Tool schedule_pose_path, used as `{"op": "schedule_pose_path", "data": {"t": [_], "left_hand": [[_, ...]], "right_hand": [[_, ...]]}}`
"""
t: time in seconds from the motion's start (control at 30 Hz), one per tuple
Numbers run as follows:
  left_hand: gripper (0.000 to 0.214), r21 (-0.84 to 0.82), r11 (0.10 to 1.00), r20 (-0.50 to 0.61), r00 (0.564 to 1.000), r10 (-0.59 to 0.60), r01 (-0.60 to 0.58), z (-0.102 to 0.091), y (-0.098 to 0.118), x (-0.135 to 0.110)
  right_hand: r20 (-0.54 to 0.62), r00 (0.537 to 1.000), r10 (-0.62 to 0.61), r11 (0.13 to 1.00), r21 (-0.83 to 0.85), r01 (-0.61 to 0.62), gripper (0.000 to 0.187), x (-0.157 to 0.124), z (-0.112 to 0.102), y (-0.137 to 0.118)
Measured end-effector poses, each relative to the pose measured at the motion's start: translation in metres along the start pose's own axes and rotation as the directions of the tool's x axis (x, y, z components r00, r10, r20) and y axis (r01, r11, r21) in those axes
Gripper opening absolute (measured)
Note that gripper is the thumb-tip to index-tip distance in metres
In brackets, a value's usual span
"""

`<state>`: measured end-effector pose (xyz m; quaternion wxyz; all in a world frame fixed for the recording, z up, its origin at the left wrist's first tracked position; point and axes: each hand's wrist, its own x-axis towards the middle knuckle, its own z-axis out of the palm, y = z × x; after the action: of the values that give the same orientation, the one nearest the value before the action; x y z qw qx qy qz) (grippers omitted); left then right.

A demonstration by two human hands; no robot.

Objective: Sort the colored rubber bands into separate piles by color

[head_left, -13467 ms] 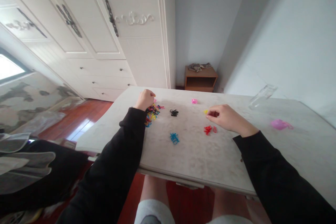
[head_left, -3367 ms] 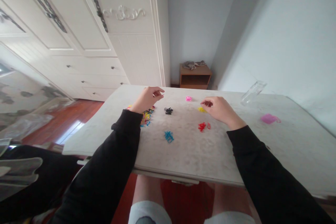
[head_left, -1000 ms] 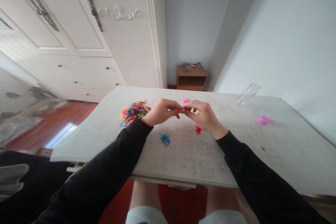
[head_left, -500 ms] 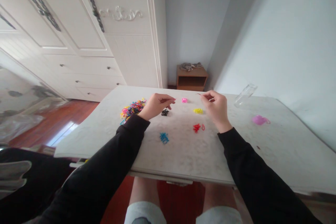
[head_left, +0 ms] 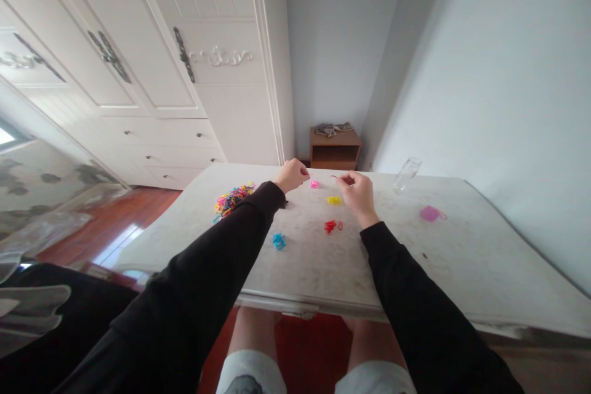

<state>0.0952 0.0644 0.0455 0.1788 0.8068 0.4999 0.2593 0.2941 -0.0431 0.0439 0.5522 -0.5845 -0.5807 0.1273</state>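
My left hand [head_left: 292,176] is closed in a pinch above the far part of the table, just left of the small pink pile of rubber bands [head_left: 314,184]. What its fingertips hold, if anything, is too small to make out. My right hand [head_left: 357,192] pinches a thin, dark reddish rubber band [head_left: 333,176] that sticks out to the left. Below that hand lie a yellow pile [head_left: 333,201] and a red pile [head_left: 330,226]. Nearer me is a blue pile [head_left: 278,241]. A black pile [head_left: 285,204] is mostly hidden by my left sleeve, which also borders a mixed-colour heap [head_left: 232,201].
On the right side of the white table [head_left: 323,271] stand a clear glass or bottle [head_left: 407,175], tilted in view, and a purple pouch-like item [head_left: 430,213]. A small dark bit [head_left: 425,255] lies nearer me. Beyond are a wooden nightstand [head_left: 335,141] and a white wardrobe [head_left: 231,92].
The view has shifted, so the table's contents appear further left. My left hand has moved forward toward the pink pile, its sleeve now covering most of the black pile. Both hands are closer together.
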Motion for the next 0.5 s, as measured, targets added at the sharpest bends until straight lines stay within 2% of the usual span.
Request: {"op": "schedule_pose_path", "data": {"t": [0.1,0.23,0.33,0.5], "left_hand": [[0.015,0.041,0.998,0.048,0.998,-0.042,0.04,0.008,0.004,0.006],[0.015,0.129,0.991,0.068,0.997,-0.044,0.035,0.012,0.011,0.005],[0.014,0.168,0.985,0.078,0.995,-0.054,0.04,0.011,0.017,0.003],[0.018,0.137,0.99,0.087,0.995,-0.054,0.042,0.003,0.019,-0.003]], "right_hand": [[0.004,1.0,0.017,1.0,-0.005,-0.017,0.016,0.001,0.0,0.002],[0.018,1.0,0.024,1.0,0.0,-0.024,0.016,0.001,0.002,0.004],[0.026,0.999,0.021,1.0,0.003,-0.021,0.018,0.001,0.003,0.004],[0.056,0.998,0.02,1.0,0.007,-0.02,0.018,0.001,0.003,0.003]]}}
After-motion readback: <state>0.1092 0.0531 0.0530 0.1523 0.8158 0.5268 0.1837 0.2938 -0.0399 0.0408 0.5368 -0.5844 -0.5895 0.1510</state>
